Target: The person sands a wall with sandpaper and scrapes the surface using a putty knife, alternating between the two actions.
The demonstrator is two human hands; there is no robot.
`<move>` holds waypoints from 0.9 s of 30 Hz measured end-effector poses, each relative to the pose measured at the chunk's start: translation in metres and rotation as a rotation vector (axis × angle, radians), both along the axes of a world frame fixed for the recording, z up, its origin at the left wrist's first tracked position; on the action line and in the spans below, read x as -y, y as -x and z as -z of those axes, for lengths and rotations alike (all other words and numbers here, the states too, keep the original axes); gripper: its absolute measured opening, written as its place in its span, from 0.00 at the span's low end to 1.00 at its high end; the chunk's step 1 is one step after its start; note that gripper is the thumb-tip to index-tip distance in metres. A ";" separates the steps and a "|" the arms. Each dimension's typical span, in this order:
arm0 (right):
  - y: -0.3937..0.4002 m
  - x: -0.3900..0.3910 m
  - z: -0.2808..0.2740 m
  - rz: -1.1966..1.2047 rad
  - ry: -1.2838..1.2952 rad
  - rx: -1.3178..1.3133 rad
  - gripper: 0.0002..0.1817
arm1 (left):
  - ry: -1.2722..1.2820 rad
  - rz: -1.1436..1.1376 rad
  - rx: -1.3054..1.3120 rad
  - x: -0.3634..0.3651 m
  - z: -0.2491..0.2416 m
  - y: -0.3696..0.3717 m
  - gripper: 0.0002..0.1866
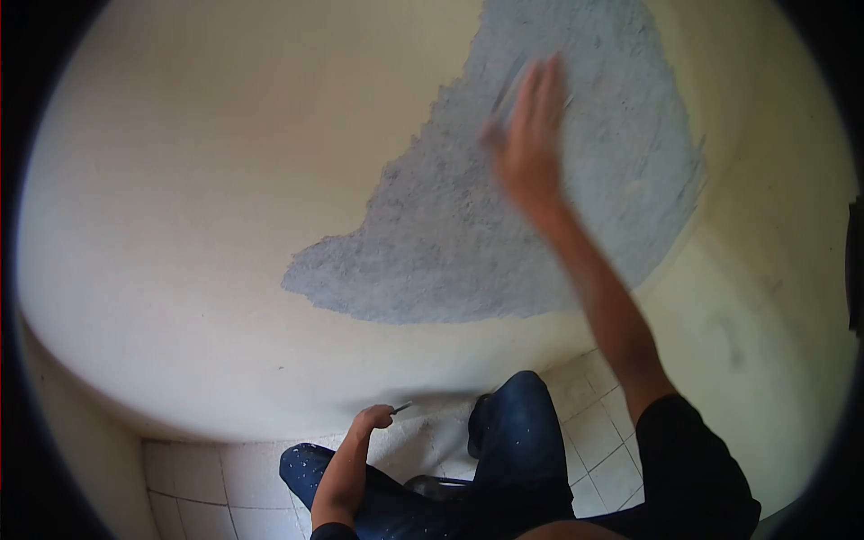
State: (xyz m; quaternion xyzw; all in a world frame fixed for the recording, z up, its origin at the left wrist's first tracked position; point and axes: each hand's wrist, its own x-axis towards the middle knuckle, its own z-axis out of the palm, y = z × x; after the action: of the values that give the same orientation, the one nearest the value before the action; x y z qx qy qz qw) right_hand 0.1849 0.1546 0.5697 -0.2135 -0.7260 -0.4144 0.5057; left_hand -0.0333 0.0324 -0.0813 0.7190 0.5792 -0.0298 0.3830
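My right hand (533, 135) is raised against a rough grey patch (450, 216) on the cream wall (225, 180). Its fingers are blurred by motion, and a thin flat blade-like tool (509, 85) shows beside them, held between thumb and fingers. Low down, near my knee, my left hand (374, 417) is closed around a small thin tool (401, 408), whose tip points right towards the wall.
White floor tiles (603, 441) lie below, around my legs in dark, paint-speckled trousers (522, 441). A dark rounded object (432, 488) is on the floor between them. The wall bends at a corner on the right. A dark object (853, 265) stands at the right edge.
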 end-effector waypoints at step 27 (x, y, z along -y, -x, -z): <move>0.030 0.026 0.080 -0.003 0.162 0.130 0.56 | -0.079 -0.060 0.124 -0.001 0.009 0.022 0.28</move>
State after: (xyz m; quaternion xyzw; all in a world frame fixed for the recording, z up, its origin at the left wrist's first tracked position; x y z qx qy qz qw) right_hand 0.1553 0.1285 0.4897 -0.2251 -0.7886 -0.3665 0.4394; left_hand -0.0551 0.0333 -0.0899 0.7164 0.5764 0.0491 0.3900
